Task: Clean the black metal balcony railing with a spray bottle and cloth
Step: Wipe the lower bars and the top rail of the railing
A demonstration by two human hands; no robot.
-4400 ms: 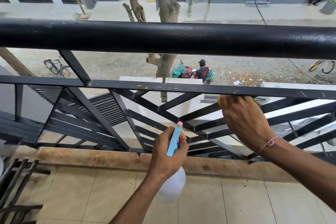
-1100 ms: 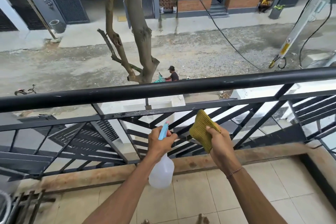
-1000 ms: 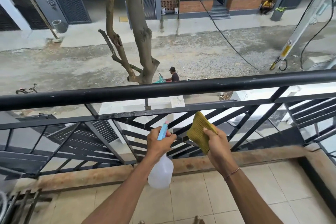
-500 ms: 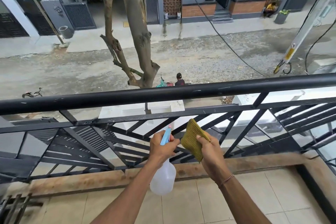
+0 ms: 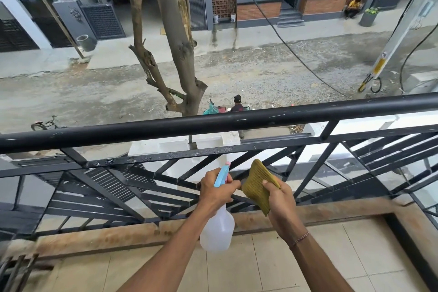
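Note:
The black metal balcony railing [image 5: 213, 123] runs across the view, with a round top rail and slanted bars below. My left hand [image 5: 216, 191] grips the neck of a white spray bottle [image 5: 216, 232] with a blue trigger head, its nozzle pointing towards the bars. My right hand [image 5: 280, 204] holds a folded olive-yellow cloth [image 5: 257, 184] upright, just right of the sprayer and in front of the lower bars. Both hands are close together, a little short of the railing.
Beige floor tiles [image 5: 331, 256] and a brown concrete kerb [image 5: 118, 234] lie under the railing. Loose metal bars [image 5: 14, 270] sit at the lower left. Beyond the railing stand a tree trunk [image 5: 180, 54] and a street with a person on a scooter [image 5: 237, 103].
My right hand came off the railing bar with the cloth and moved in beside the sprayer. The view pulled back and up; both hands drifted slightly right and closer together.

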